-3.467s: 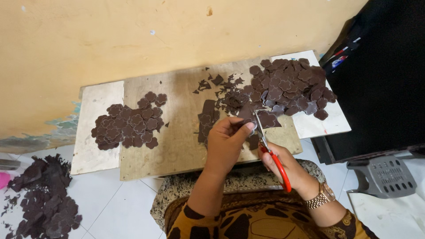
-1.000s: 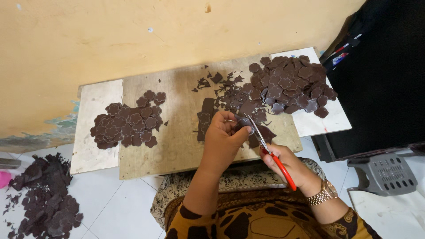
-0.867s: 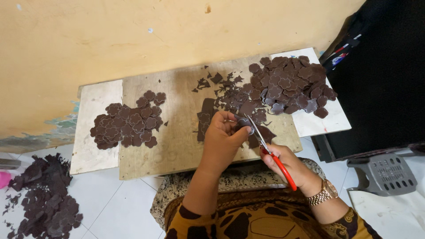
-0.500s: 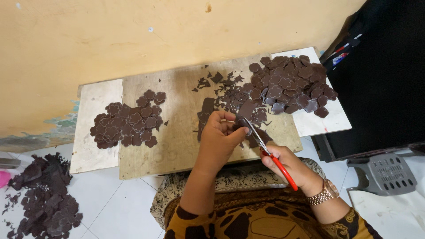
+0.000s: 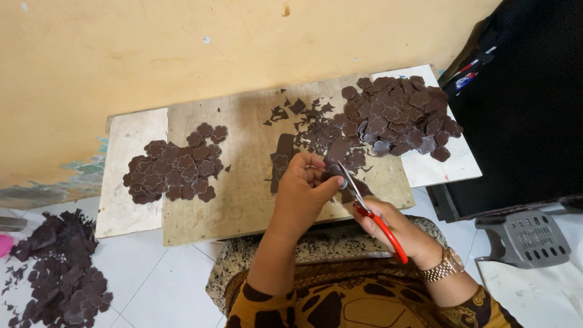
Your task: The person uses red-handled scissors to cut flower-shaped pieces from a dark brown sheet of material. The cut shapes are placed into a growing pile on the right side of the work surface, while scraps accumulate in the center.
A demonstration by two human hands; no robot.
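Left hand: my left hand [image 5: 302,188] sits just past 6 o'clock of the wooden board [image 5: 249,176], fingers curled and pinching a small dark brown flower-shaped piece [image 5: 335,171] between thumb and fingertips.
Right hand: my right hand [image 5: 395,228] lies at 4 o'clock from the left one, closed through the handles of the red-handled scissors [image 5: 364,203]; a gold-coloured watch [image 5: 443,267] sits on that wrist.
Scissors: the blades point toward 11 o'clock and meet the piece I am pinching; I cannot tell how far apart the blades stand.
Piece in hand: it is held just above the near edge of the board, at the tip of the blades, touching my left thumb.
Uncut heap: a big pile of dark flower shapes [image 5: 398,115] lies at 1 o'clock from my hands, across the right end of the board and the white panel [image 5: 449,167].
Trimmings: small jagged scraps [image 5: 303,118] are scattered at 12 o'clock, between my left hand and the wall.
Sorted pile: a flatter cluster of flower pieces [image 5: 176,167] rests at 9 o'clock, well apart from my hands.
Floor: a heap of dark offcuts [image 5: 57,273] lies at 8 o'clock on the white tiles; a grey plastic stool [image 5: 525,237] stands at 3 o'clock.
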